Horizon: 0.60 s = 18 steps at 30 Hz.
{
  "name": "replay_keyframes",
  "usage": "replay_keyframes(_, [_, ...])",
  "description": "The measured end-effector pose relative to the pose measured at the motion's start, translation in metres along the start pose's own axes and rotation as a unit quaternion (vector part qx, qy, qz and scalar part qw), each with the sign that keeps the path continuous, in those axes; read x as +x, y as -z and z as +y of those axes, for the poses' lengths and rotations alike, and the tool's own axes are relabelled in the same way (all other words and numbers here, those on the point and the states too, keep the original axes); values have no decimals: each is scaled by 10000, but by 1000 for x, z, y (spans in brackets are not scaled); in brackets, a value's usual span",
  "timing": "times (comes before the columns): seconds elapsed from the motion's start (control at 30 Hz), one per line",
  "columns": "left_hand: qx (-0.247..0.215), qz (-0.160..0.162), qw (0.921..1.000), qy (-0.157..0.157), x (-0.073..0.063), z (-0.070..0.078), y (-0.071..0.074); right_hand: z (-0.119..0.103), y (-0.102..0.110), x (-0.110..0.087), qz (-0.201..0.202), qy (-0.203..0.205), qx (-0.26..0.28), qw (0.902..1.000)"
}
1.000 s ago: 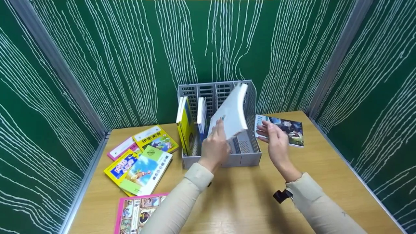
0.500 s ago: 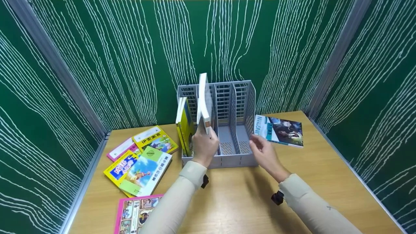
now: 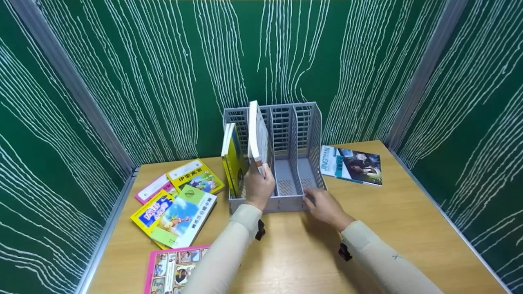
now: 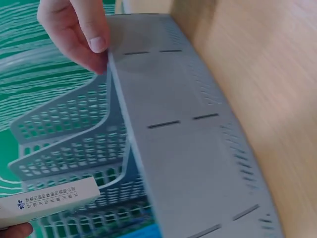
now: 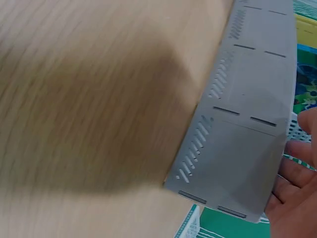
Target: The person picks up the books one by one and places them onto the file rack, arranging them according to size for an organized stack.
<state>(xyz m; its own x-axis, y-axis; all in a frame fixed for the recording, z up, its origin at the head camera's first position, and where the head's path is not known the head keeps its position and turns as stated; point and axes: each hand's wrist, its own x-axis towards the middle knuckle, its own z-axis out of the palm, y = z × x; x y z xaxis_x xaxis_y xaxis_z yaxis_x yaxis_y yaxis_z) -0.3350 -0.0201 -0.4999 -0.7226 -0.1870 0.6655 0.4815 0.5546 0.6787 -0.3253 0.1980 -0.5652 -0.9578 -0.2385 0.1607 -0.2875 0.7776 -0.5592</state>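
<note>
Grey and full of little holes, the rack (image 3: pixel 291 204) sits on the counter (image 3: pixel 294 261) in the head view. The left hand (image 3: pixel 260 185) holds a white book (image 3: pixel 257 134) by its near end, at the second slot from the left. A yellow book (image 3: pixel 233 161) stands in the first slot. The right hand (image 3: pixel 327 208) touches the rack's front edge. A pile of books (image 3: pixel 182 216) lies to the left, and a dark book (image 3: pixel 357 165) to the right.

The left wrist view shows small words on the white book's end.

In the right wrist view, the right hand's fingers (image 5: pixel 296 173) bend at the rack's edge; I cannot tell if they grip it.
</note>
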Motion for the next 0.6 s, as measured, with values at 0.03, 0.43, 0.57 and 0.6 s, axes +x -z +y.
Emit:
replay_keyframes(0.03, [48,68,9999,-56,-1,-3,-3,1,-2,1,37,25,-62,10000])
replay_keyframes(0.43, [223,124,9993,-278,-11,-29,-23,1,-8,9,364,-250,-77,9990])
replay_keyframes(0.57, [103,-114,9995,-291,-14,-35,-25,-2,-8,11,335,-356,-79,9988])
replay_keyframes(0.6, [107,-193,9994,-272,-15,-36,-26,-2,-8,12,324,-368,-76,9988])
